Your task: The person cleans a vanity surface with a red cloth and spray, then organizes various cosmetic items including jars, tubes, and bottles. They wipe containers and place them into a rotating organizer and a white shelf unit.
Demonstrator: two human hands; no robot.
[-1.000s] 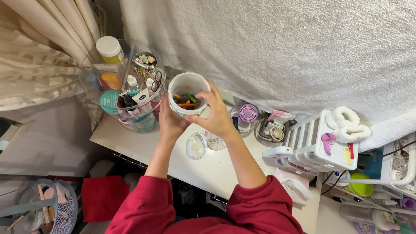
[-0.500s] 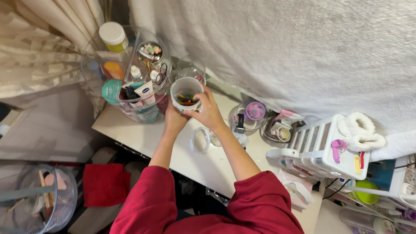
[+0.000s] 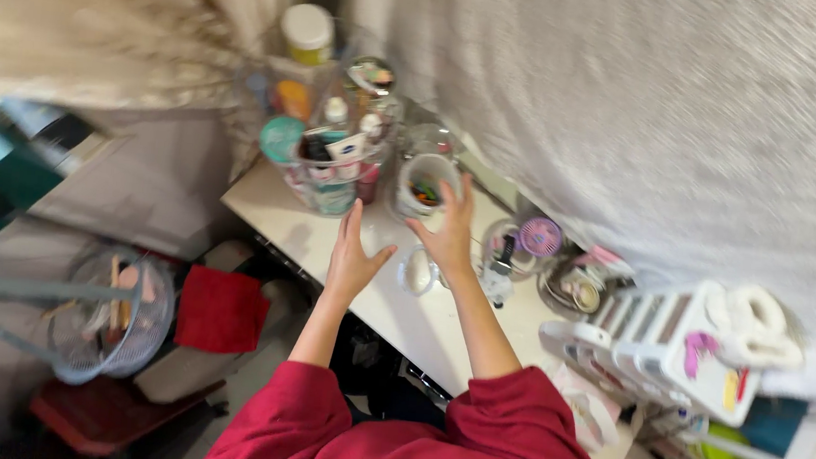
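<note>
A round white cup (image 3: 428, 183) holding small coloured items stands on the white desk (image 3: 391, 307) beside a clear organiser (image 3: 332, 139) full of tubes and bottles. My left hand (image 3: 353, 256) hovers open over the desk, a little in front of and left of the cup, holding nothing. Just right of the cup, my right hand (image 3: 448, 227) is also open, fingers spread, its fingertips close to the cup's side. A clear lid or small dish (image 3: 416, 271) lies on the desk between my wrists. The picture is blurred by motion.
A clear container with a pink fan-like disc (image 3: 537, 237) and a dish of cables (image 3: 570, 288) sit to the right. A white rack (image 3: 673, 346) follows them. A fluffy white cover (image 3: 636, 102) hangs behind. A wire basket (image 3: 115, 317) and red cloth (image 3: 221, 309) lie below left.
Both hands set the cup down next to the organiser and let go of it, then drew back open. The camera view swung left and blurred.
</note>
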